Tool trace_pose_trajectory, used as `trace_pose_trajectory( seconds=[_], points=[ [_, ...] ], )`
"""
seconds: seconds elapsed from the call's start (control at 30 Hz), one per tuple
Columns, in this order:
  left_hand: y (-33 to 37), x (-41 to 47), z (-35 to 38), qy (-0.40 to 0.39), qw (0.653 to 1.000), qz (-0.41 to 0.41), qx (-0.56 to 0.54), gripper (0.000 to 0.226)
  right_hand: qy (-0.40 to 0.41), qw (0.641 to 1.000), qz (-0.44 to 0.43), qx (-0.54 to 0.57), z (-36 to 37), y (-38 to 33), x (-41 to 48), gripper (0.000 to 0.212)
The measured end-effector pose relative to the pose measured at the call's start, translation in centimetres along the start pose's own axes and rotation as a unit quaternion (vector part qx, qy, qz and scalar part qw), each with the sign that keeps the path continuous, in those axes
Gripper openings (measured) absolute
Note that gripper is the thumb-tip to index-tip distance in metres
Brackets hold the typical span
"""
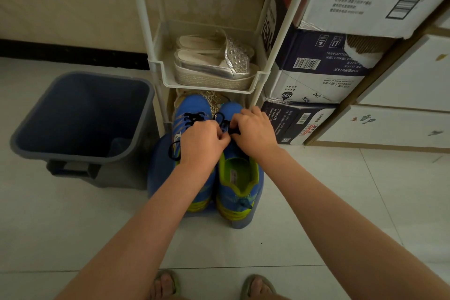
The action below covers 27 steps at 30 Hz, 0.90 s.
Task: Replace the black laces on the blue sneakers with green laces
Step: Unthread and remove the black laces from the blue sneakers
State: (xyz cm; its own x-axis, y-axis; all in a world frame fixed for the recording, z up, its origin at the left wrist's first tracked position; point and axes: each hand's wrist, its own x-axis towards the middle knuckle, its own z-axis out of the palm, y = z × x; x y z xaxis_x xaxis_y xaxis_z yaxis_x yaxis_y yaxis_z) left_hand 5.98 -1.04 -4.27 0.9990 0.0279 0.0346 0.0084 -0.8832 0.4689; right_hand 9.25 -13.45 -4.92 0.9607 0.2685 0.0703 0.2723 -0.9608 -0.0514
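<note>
Pinching black laces [225, 124] on the blue sneakers [239, 178], both hands.
Grey bin [73, 157] left, on the floor. Sneakers side by side at the foot of a white rack [155, 66], toes under its lowest shelf. Left hand [201, 140], fingers curled, pinches lace over the right sneaker [243, 196]; right hand [253, 131] touches it and pinches the same lace. Stacked boxes [316, 75] right.

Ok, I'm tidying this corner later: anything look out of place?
The dark blue carton beside the rack stands upside down, its print inverted. A loop of black lace hangs loose over the side of the left-hand sneaker.
</note>
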Motion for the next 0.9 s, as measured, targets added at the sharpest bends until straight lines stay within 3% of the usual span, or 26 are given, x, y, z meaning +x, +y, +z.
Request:
trace_pose_trajectory(
  seconds=[0.13,0.23,0.27,0.33,0.37,0.47,0.53,0.63,0.73,0.9],
  points=[
    [0.0,-0.2,-0.3,0.002,1.0,-0.006,-0.018,0.024,0.014,0.999,-0.002,-0.04,-0.1,-0.3,0.0,0.023],
    [0.1,-0.3,-0.4,-0.001,1.0,-0.008,-0.016,0.026,0.073,0.988,0.095,0.097,-0.6,0.9,0.0,0.019],
    [0.1,-0.4,-0.5,-0.003,1.0,-0.007,-0.018,0.027,0.112,0.965,0.157,0.176,-0.8,1.8,0.1,0.018],
    [0.1,-0.4,-0.5,-0.004,1.0,-0.008,-0.021,0.027,0.177,0.887,0.273,0.328,-1.4,3.3,0.3,0.017],
    [0.1,-0.4,-0.4,-0.004,1.0,-0.007,-0.022,0.027,0.184,0.864,0.304,0.357,-1.5,3.8,0.2,0.018],
    [0.2,-0.4,-0.5,-0.005,1.0,-0.007,-0.018,0.028,0.147,0.899,0.281,0.302,-1.2,3.6,-0.4,0.023],
    [0.1,-0.4,-0.4,-0.007,1.0,-0.01,-0.017,0.028,0.12,0.936,0.203,0.262,-1.1,2.6,-0.7,0.032],
    [0.1,-0.4,-0.4,-0.003,1.0,-0.011,-0.016,0.027,0.064,0.983,0.089,0.148,-0.8,0.9,-0.7,0.02],
    [0.0,-0.4,-0.4,-0.003,1.0,-0.007,-0.013,0.027,0.032,0.996,0.048,0.068,-0.3,-0.3,-0.6,0.017],
    [0.0,-0.4,-0.4,-0.002,1.0,-0.009,-0.02,0.027,0.0,0.997,0.062,0.042,0.3,-0.7,-0.2,0.02]
  ],
)
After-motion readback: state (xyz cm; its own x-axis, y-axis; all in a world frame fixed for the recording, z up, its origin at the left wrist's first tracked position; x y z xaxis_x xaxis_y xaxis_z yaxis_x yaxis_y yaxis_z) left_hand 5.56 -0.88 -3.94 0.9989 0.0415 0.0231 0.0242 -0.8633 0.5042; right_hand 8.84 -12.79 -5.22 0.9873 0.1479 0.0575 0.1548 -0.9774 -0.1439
